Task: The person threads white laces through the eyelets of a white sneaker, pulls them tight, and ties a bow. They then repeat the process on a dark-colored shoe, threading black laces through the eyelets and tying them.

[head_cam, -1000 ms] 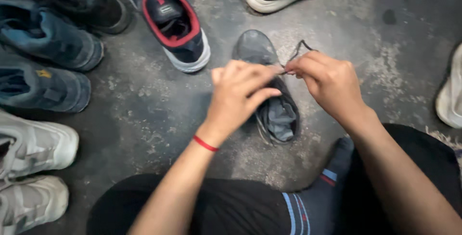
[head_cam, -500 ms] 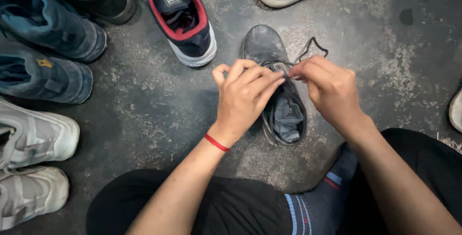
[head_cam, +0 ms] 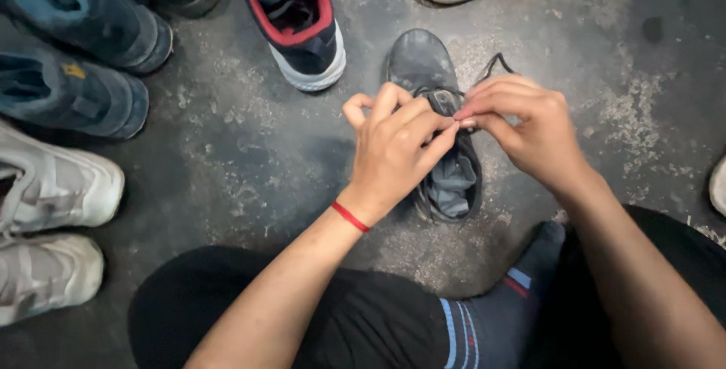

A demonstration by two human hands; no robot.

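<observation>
Your hands have drawn closer over the grey shoe: left hand and right hand pinch its limp, thin black lace; grip near the eyelets.

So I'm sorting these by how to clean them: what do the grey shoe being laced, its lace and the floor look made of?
The grey shoe looks like matte synthetic or worn leather, scuffed and dusty at the toe, with a soft fabric lining. Its lace, pinched between the left hand and right hand, looks like thin dark woven cord. The floor looks like bare concrete, grey, rough and blotchy.
</observation>
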